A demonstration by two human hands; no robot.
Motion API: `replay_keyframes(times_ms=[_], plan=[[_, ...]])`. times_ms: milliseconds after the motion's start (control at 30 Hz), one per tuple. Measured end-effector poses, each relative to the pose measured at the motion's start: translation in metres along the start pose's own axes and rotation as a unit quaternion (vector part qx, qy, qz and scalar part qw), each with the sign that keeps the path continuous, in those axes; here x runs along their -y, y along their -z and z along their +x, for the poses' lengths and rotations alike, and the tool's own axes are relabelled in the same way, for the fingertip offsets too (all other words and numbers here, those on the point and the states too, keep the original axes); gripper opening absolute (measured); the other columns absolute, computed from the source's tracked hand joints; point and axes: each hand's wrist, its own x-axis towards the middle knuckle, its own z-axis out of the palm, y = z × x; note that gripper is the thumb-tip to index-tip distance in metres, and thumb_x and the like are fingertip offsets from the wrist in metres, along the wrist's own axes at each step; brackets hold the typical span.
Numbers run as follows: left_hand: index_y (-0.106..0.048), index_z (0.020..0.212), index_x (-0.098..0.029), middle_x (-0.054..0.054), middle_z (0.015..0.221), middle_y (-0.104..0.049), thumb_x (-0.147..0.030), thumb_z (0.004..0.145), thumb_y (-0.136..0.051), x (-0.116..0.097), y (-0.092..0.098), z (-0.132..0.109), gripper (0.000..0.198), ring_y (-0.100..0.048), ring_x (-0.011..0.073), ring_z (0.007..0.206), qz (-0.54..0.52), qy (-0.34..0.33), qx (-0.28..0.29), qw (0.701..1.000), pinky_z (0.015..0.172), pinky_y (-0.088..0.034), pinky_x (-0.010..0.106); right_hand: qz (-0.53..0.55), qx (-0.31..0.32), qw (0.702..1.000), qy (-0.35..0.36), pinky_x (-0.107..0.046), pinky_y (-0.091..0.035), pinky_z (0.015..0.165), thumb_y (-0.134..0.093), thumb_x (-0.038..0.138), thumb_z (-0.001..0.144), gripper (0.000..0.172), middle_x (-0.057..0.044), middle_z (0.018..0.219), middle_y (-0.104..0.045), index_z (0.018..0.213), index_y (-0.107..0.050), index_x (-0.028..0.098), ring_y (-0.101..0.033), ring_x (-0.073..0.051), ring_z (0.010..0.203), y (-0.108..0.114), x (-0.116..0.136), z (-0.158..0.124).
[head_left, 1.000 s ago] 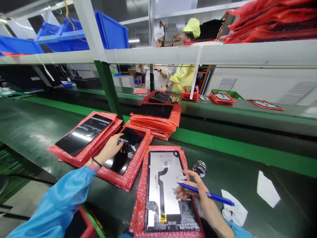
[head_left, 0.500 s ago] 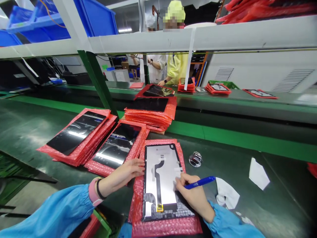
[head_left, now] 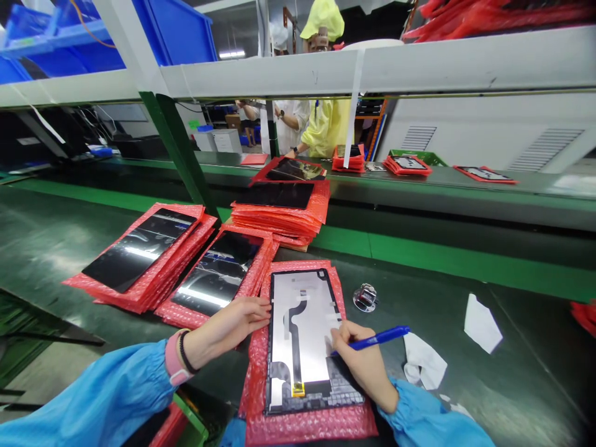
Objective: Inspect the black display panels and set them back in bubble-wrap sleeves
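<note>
I see the right hand (head_left: 365, 361) pinching a blue pen (head_left: 382, 336), its lower end over the right side of the tablet display panel (head_left: 311, 323); contact there I can't tell. The left hand (head_left: 235, 326), fingers loosely extended, grips nothing at the opposite long edge. The panel lies between both hands, long axis running forward, on red bubble wrap (head_left: 311, 428) atop the green bench (head_left: 419, 292).

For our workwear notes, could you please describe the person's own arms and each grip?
The left sleeve and right sleeve are bright blue, loose and wrinkled. On the left are a pink band with a pale patch and a thin black band. The left grip and right grip wear no gloves; no band shows on the right.
</note>
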Motion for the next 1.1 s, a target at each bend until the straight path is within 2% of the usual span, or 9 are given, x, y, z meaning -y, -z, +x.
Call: replay_keyframes(times_ms=[100,267,400,467,600,700,833,967,1100], plan=[[-0.066,0.089,-0.006,0.010,0.085,-0.069,0.003,0.065,-0.060,-0.001,-0.003,-0.001,0.026,-0.065,0.0151,0.078,0.002,0.000,-0.003,1.000,0.080,-0.051,0.025,0.052,-0.021,0.998,-0.021,-0.025,-0.034,0.046,-0.057,0.042,0.078,0.038,0.004,0.048,-0.039,0.052,-0.037,0.023,-0.038,-0.011,0.047,-0.001,-0.001,0.000],[-0.058,0.088,-0.015,0.005,0.078,-0.068,0.000,0.062,-0.062,-0.001,-0.005,0.001,0.030,-0.064,0.0148,0.070,-0.005,0.006,-0.027,1.000,0.072,-0.050,0.028,0.135,-0.031,0.989,-0.051,-0.025,-0.044,0.046,-0.061,0.053,0.079,0.040,0.005,0.053,-0.043,0.060,-0.043,0.022,-0.041,-0.011,0.048,-0.004,0.001,-0.003],[-0.053,0.076,-0.018,0.000,0.070,-0.064,-0.005,0.060,-0.064,-0.001,-0.002,0.008,0.023,-0.063,0.0149,0.063,-0.012,0.018,-0.044,0.999,0.069,-0.052,0.032,0.181,-0.035,0.980,-0.073,-0.022,-0.045,0.045,-0.066,0.057,0.076,0.045,0.006,0.053,-0.042,0.060,-0.043,0.021,-0.042,-0.010,0.047,-0.003,0.003,-0.004],[-0.049,0.068,-0.018,-0.002,0.064,-0.060,-0.007,0.060,-0.066,-0.003,-0.003,0.011,0.022,-0.061,0.0135,0.058,-0.010,0.022,-0.046,0.999,0.064,-0.051,0.030,0.204,-0.038,0.975,-0.082,-0.022,-0.046,0.044,-0.067,0.059,0.074,0.047,0.006,0.053,-0.042,0.061,-0.043,0.021,-0.042,-0.009,0.046,-0.003,0.004,-0.004],[-0.055,0.074,-0.018,-0.004,0.063,-0.062,-0.008,0.057,-0.074,-0.002,-0.017,0.007,0.027,-0.059,0.0112,0.055,0.002,-0.010,0.006,1.000,0.057,-0.047,0.024,0.246,-0.032,0.964,-0.092,-0.022,-0.044,0.042,-0.070,0.061,0.070,0.049,0.006,0.051,-0.043,0.061,-0.043,0.022,-0.046,-0.010,0.045,-0.003,0.007,-0.002],[-0.062,0.078,-0.015,0.002,0.068,-0.068,-0.005,0.049,-0.079,0.006,-0.034,0.003,0.035,-0.065,0.0177,0.062,0.023,-0.020,0.071,0.997,0.063,-0.051,0.029,0.266,-0.030,0.959,-0.091,-0.023,-0.044,0.042,-0.070,0.061,0.071,0.049,0.006,0.050,-0.044,0.060,-0.043,0.022,-0.049,-0.011,0.045,-0.004,0.008,-0.002],[-0.065,0.083,-0.012,0.006,0.069,-0.072,-0.010,0.054,-0.074,0.020,-0.049,0.006,0.030,-0.067,0.0201,0.060,0.039,-0.047,0.072,0.996,0.062,-0.052,0.030,0.269,-0.032,0.959,-0.079,-0.024,-0.042,0.041,-0.070,0.061,0.071,0.048,0.005,0.050,-0.048,0.060,-0.047,0.021,-0.047,-0.011,0.042,-0.002,0.006,0.000],[-0.067,0.087,-0.011,0.006,0.069,-0.073,-0.010,0.056,-0.069,0.022,-0.050,0.012,0.031,-0.066,0.0197,0.057,0.049,-0.090,0.063,0.993,0.057,-0.049,0.028,0.254,-0.062,0.964,-0.042,-0.021,-0.032,0.039,-0.072,0.058,0.071,0.046,0.006,0.043,-0.040,0.055,-0.056,0.018,-0.034,-0.007,0.038,0.013,0.005,0.004],[-0.067,0.093,-0.013,0.005,0.079,-0.075,-0.014,0.061,-0.071,0.009,-0.047,0.008,0.032,-0.066,0.0179,0.064,0.047,-0.160,0.062,0.984,0.061,-0.050,0.027,0.249,-0.112,0.962,0.001,-0.021,-0.034,0.044,-0.076,0.046,0.074,0.030,0.003,0.050,-0.051,0.068,-0.067,0.018,-0.042,-0.009,0.048,0.042,0.018,0.010]])
